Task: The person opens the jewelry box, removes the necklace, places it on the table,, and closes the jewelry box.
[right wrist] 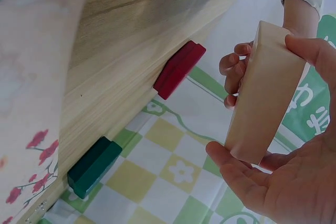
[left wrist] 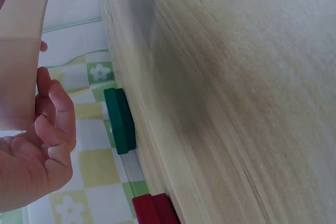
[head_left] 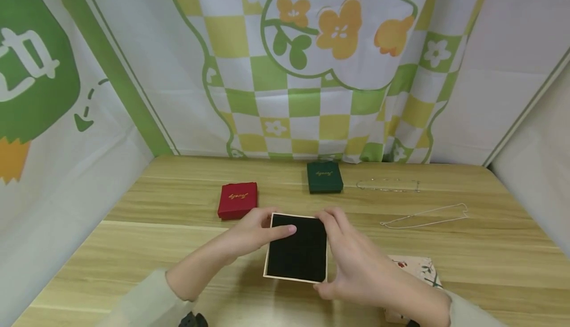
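Observation:
Between both hands, above the table, is a cream square jewelry box base (head_left: 297, 257) with a black pad inside, its pad side facing the head camera. My left hand (head_left: 256, 231) grips the left side, thumb lying over the black pad. Bent fingers of that hand show beneath the box in the left wrist view. On the opposite side, my right hand (head_left: 352, 255) holds the box by its edges, its thumb at the near corner and fingers at the far one. The right wrist view shows the plain cream side wall (right wrist: 268, 95) between the right thumb and fingers.
A red box (head_left: 238, 200) and a dark green box (head_left: 324, 177) stand shut farther back. Two thin chain necklaces lie to the right, one silver (head_left: 425, 216), another beaded (head_left: 387, 188). A floral-patterned box piece (head_left: 420, 266) sits partly under the right forearm. Curtains border the table.

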A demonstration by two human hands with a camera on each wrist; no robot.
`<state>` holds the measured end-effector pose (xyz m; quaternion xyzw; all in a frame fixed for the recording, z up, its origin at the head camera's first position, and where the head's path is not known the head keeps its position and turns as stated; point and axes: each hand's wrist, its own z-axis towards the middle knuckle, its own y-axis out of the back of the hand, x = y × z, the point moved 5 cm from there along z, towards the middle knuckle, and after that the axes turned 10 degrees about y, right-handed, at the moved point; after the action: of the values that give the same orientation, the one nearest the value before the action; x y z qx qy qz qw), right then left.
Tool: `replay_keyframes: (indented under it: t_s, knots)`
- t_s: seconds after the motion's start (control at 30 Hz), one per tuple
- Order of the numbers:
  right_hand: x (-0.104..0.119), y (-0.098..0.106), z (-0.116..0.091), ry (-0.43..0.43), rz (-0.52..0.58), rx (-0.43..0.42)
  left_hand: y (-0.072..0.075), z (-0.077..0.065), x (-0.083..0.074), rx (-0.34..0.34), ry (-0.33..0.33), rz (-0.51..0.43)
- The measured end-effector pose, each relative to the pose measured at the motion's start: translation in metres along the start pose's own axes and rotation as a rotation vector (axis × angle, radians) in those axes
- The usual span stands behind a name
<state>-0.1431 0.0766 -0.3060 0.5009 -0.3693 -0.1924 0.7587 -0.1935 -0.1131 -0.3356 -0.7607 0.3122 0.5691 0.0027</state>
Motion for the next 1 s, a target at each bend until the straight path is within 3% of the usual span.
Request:
replay_keyframes:
  t_s: [0.37, 0.67, 0.83, 1.0]
  knots:
    - [0.002, 0.001, -0.002, 0.037, -0.029, 0.0, -0.002, 0.006, -0.002, -0.052, -0.059, 0.071]
    - [-0.004, 0.001, -0.002, 0.003, 0.021, 0.04, -0.001, 0.01, -0.002, -0.098, -0.084, 0.108]
    - [-0.012, 0.007, -0.003, 0.023, 0.123, 0.01, 0.004, 0.005, -0.003, -0.009, -0.193, 0.099]
    - [-0.027, 0.018, -0.005, 0.042, 0.199, -0.061, 0.005, -0.007, -0.009, 0.08, -0.341, 0.233]
